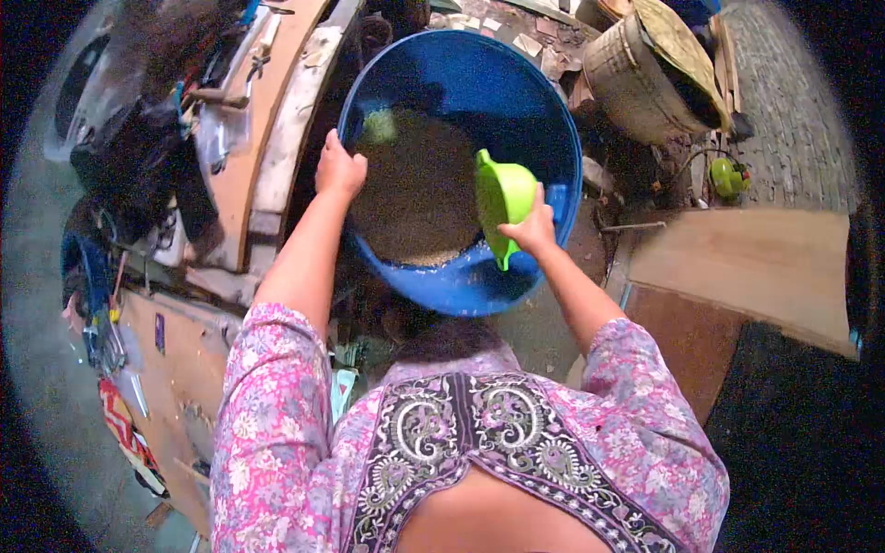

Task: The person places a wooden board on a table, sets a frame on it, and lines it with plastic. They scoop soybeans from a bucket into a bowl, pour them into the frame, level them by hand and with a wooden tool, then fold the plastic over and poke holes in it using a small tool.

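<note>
A large round blue tub [530, 101] stands in front of me, with a brown, grainy-looking mass [419, 184] inside and paler bits near its lower edge. My left hand [339, 169] is closed on the tub's left rim. In my right hand [533, 224] is a bright green bowl-like strainer [513, 189], tipped on its side over the right part of the tub, its opening facing left. My thumb lies on its inner side. A pale green patch shows inside the tub at the upper left; what it is cannot be made out.
Left of the tub are wooden boards [277, 129] with tools and dark cloth. A worn, light-coloured container [645, 78] leans at the upper right. Below it are a green device [728, 178] and a wooden panel [737, 263]. Rubble lies behind the tub.
</note>
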`<state>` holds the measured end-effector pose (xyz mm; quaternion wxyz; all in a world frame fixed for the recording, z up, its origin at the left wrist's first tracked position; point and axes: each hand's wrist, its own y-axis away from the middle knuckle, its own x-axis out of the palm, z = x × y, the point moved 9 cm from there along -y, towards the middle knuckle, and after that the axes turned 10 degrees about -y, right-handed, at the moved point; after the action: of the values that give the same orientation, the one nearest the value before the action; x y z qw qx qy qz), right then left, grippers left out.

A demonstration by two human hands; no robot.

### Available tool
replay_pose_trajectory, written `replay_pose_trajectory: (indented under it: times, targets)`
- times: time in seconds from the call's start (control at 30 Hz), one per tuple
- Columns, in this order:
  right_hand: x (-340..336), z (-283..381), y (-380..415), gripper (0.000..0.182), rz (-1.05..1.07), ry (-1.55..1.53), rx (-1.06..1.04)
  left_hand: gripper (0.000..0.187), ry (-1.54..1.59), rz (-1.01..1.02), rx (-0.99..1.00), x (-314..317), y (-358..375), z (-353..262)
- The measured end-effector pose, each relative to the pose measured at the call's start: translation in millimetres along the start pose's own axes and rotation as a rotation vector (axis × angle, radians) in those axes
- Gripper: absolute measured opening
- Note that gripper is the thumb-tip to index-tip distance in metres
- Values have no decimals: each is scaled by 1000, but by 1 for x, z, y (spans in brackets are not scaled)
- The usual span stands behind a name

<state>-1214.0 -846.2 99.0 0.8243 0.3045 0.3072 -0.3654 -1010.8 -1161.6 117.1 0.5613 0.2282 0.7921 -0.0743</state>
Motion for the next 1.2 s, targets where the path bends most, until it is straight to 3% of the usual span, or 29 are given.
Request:
replay_pose_trajectory:
  times: [0.1, 0.17, 0.27, 0.3, 0.43, 0.47, 0.53, 0.73, 0.97, 1.1, 1.2]
  targets:
    - [60, -31, -61, 109, 134, 242, 182, 37, -11, -101, 17, -2, -15, -3]
    - [92, -45, -96, 110, 191, 198, 221, 29, -95, -145, -12, -7, -11, -10]
    - [125, -69, -153, 110, 154, 232, 330, 28, -17, -130, 9, -8, -11, -10]
    - [138, -80, -170, 103, 157, 257, 383, 28, 5, -118, -3, -8, -12, -10]
    - [220, -141, -233, 98, 309, 286, 567, 31, 54, -67, -33, -4, -12, -6]
    - [219, -118, -252, 74, 135, 212, 345, 32, 31, -77, -25, -1, -11, -2]
    - [239, -89, -283, 72, 23, 118, 141, 31, 40, -32, -65, -3, -14, -6]
    - [344, -44, -302, 68, 187, 45, 44, 36, 57, 24, -132, 4, -9, 4]
    - [434, 46, -170, 62, 493, 23, -218, 36, 104, -8, -67, 2, -9, 4]
    - [406, 11, -178, 60, 504, -144, -257, 35, 171, 33, -124, 4, -8, 5]
    - [370, -61, -224, 57, 406, -73, -95, 34, 145, 7, -112, 2, -8, 4]
